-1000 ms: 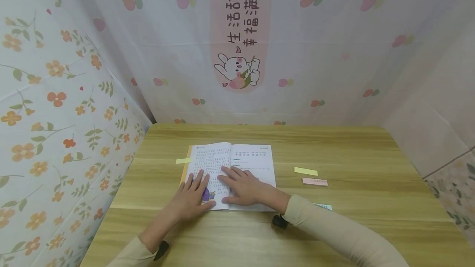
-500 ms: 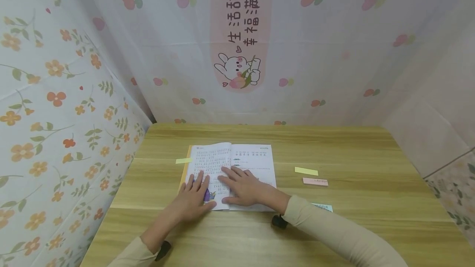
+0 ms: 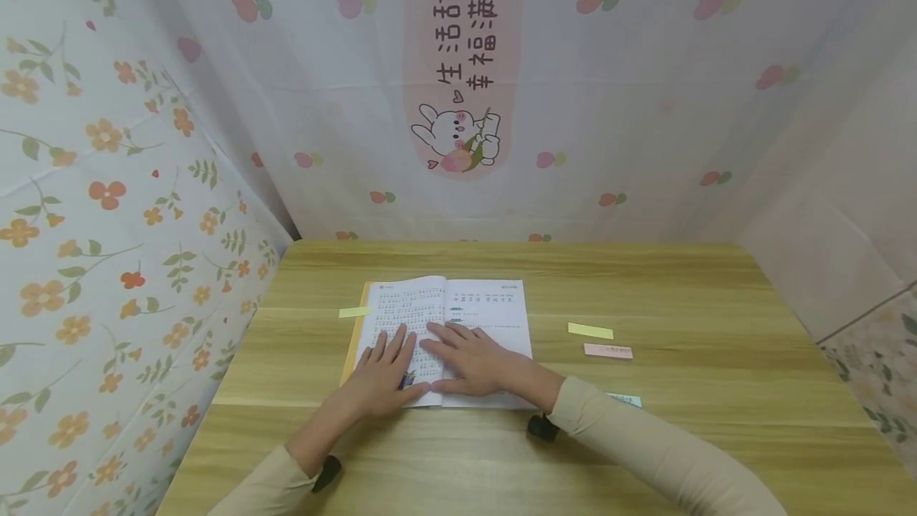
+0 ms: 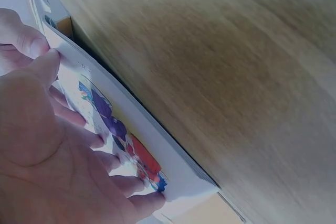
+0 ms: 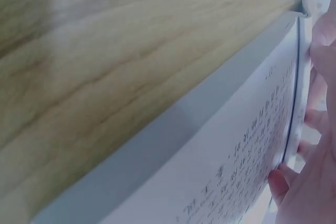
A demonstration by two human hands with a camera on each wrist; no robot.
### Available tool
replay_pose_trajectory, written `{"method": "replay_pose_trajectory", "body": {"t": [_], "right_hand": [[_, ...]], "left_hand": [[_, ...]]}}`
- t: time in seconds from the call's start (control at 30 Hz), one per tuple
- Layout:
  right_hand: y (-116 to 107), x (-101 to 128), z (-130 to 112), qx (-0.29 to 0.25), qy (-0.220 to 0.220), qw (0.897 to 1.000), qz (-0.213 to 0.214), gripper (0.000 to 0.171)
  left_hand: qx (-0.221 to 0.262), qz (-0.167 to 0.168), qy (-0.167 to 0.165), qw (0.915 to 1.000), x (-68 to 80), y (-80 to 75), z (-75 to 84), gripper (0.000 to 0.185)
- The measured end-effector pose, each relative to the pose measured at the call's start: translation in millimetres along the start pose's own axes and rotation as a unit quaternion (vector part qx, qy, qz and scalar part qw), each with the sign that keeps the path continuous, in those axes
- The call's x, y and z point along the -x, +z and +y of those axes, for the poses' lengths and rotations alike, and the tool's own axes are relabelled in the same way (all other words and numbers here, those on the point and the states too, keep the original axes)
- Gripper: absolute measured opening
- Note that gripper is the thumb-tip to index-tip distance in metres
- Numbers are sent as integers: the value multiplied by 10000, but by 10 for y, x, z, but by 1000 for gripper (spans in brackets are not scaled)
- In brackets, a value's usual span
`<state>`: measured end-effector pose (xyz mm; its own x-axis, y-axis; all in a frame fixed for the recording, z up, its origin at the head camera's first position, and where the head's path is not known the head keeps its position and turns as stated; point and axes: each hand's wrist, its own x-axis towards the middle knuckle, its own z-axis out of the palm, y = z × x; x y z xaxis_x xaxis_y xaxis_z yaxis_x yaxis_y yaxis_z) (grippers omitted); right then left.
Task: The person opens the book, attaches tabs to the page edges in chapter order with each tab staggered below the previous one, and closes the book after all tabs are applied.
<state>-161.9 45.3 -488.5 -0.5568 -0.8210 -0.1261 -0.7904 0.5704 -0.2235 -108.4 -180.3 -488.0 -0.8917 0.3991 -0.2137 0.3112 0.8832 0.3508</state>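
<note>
The open book lies at frame centre on the table. The left hand and right hand press flat, fingers straight, holding nothing. Judged step: flattening the spread; next requires a fingertip pinch of one page edge.

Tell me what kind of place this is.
Likely a home-style study nook: a light wooden desk boxed in by floral and fruit-print cloth walls, with an open printed book under both hands and coloured sticky strips beside it.
</note>
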Motion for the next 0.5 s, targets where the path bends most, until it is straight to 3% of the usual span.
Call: {"method": "replay_pose_trajectory", "body": {"t": [0.2,0.5], "right_hand": [[-3,59,162,-195,178,9996,45,82],[-21,364,603,-404,926,9947,210,89]], "left_hand": [[-9,-14,18,10000,-16,-14,4,89],[-183,-31,190,9996,-95,-55,20,89]]}}
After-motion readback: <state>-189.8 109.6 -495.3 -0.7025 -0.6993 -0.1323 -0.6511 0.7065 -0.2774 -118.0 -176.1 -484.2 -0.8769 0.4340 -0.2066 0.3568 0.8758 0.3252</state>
